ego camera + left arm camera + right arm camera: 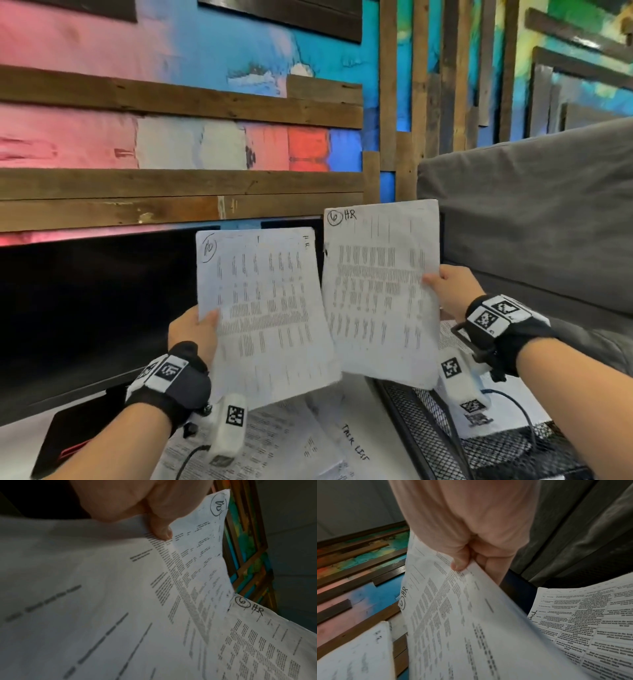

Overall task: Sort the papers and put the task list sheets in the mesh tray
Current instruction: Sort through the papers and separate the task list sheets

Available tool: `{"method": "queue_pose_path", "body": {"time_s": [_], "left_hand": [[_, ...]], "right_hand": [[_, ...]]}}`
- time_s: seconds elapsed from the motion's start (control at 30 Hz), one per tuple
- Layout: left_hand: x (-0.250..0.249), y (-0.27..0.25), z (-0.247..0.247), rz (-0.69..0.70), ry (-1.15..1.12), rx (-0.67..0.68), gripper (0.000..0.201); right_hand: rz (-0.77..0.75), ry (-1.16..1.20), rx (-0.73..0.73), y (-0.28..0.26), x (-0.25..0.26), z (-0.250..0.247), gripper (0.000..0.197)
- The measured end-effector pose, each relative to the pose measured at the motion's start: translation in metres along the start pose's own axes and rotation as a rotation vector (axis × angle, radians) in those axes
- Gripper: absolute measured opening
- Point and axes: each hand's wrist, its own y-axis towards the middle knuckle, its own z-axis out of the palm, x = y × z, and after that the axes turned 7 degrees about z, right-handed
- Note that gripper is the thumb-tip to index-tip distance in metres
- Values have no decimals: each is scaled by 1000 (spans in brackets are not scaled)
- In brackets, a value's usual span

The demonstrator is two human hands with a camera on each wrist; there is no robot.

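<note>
The left hand (191, 329) pinches the sheet marked 10 (267, 308) by its left edge, held up just beside the sheet marked 6 (380, 294), which the right hand (448, 291) pinches at its right edge. Below them, loose papers (291, 442) lie on the bench, with the mesh tray (428, 411) to their right.

Printed text on both held sheets (270, 308) too blurred.
</note>
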Motion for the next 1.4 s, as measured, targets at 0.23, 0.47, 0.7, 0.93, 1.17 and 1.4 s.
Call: {"method": "queue_pose_path", "body": {"time_s": [0.23, 0.47, 0.7, 0.93, 1.17, 1.4], "left_hand": [[-5, -5, 4, 3, -56, 99, 11], [-10, -14, 54, -3, -136, 230, 16], [-7, -4, 60, 66, 53, 40, 21], [14, -1, 22, -36, 159, -128, 22], [69, -22, -5, -194, 267, 176, 37], [77, -11, -10, -132, 331, 243, 23]], "right_hand": [[10, -15, 66, -14, 7, 8, 18], [-30, 74, 316, -40, 19, 36, 19], [125, 473, 407, -64, 33, 71, 44], [28, 428, 396, -56, -9, 137, 45], [-16, -35, 490, -79, -68, 172, 62], [-171, -326, 353, -70, -68, 181, 22]]}}
